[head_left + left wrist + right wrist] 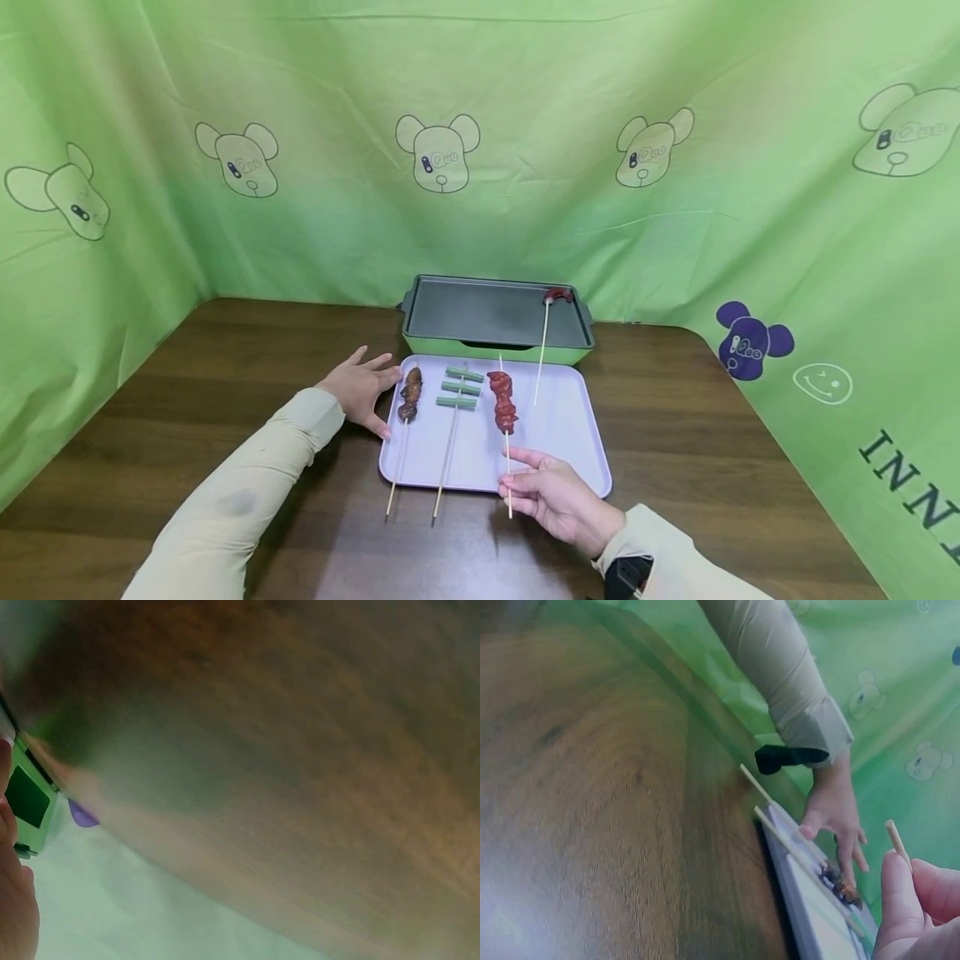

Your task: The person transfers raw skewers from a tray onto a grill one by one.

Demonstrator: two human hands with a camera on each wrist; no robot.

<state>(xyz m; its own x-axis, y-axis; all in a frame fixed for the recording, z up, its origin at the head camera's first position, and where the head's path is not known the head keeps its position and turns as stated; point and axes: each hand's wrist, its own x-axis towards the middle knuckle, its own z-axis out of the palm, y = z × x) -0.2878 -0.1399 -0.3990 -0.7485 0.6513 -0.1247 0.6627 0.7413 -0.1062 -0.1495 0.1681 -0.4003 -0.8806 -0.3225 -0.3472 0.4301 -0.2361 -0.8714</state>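
Observation:
In the head view my right hand (558, 500) pinches the bare stick of a red meat skewer (503, 402) between thumb and fingers; its meat is over the white tray (558, 417). My left hand (362, 390) has its fingers spread at the tray's left edge, beside a brown meat skewer (410, 396). Between the two meat skewers lies a green vegetable skewer (459, 389), its stick running past the tray's front edge. The right wrist view shows the stick's end (895, 836) standing out above my right thumb.
Behind the tray stands a green tabletop grill (495, 312) with a dark flat plate. A skewer with a dark red piece (557, 295) lies on its right side, stick reaching over the tray. A green printed curtain (330, 225) hangs around the wooden table (690, 433).

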